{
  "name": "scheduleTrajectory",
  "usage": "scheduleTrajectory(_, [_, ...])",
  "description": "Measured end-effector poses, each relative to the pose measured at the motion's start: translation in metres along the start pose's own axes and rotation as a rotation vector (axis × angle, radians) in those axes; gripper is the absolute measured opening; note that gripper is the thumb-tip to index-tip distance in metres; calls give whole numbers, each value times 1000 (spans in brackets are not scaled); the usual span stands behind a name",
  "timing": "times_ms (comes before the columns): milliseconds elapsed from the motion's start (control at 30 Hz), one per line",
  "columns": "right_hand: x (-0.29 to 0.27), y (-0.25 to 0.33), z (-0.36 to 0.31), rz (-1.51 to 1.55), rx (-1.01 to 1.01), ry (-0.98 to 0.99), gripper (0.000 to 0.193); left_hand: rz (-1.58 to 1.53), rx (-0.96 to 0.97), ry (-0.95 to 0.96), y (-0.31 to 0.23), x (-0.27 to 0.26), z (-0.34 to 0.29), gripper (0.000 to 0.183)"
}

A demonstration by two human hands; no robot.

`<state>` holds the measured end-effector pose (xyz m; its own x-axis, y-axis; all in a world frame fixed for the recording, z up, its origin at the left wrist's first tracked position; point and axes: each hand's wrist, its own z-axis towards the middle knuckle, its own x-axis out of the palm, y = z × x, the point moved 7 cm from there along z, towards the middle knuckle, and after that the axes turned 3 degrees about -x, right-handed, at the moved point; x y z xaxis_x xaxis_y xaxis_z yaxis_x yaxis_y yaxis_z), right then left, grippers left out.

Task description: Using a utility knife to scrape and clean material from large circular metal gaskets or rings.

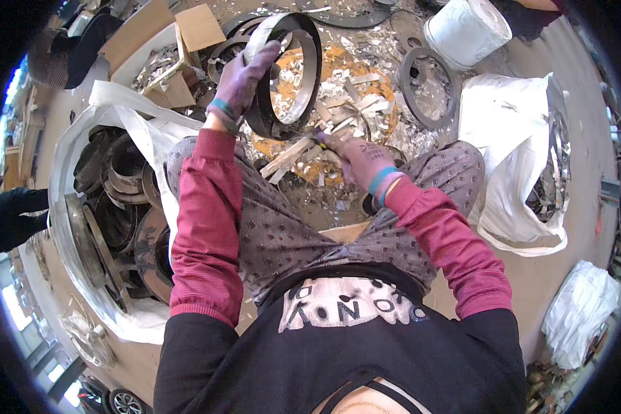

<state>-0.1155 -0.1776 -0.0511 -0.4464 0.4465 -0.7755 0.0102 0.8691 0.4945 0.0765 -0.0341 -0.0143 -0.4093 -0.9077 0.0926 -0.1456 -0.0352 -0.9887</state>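
My left hand (243, 79), in a purple glove, is closed around the left rim of a wide black ring (314, 65) and holds it upright on edge. The inner face of the ring looks like smooth grey metal. In a purple glove as well, my right hand (367, 162) is closed on a small tool with a dark and yellow handle (320, 143), close to the ring's lower edge. The tool's tip is too small to make out. Under both hands lies a heap of pale broken strips and scraps (345, 110) on an orange surface.
A white bulk bag (152, 321) full of dark rings stands at my left; another white bag (507, 114) with scraps is at my right. Ahead are a cardboard box (145, 52), a white bucket (468, 34) and a flat dark ring (406, 72). A person's dark sleeve (17, 217) shows far left.
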Motion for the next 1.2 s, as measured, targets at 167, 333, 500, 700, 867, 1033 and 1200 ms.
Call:
scheduleTrajectory(167, [-4,16,-9,167,-110,13,64,128,-160,14,0,-4,-18,45])
scheduleTrajectory(333, [21,-36,0,94,128,92,56,42,-170,32,-4,13,-25,38])
scheduleTrajectory(500, [6,-79,-21,387,212,-178,67,388,-140,161,-16,41,-20,40])
scheduleTrajectory(700, [30,-158,-24,1086,198,-778,73,1491,276,386,-1,128,-61,52])
scheduleTrajectory(867, [25,-175,-35,1950,184,-847,75,1728,308,591,71,137,-80,47])
scheduleTrajectory(1033, [31,-183,-35,1860,39,-915,76,1561,153,479,63,143,-80,51])
scheduleTrajectory(1200, [32,-170,-31,1959,113,-856,74,1530,168,501,54,134,-71,56])
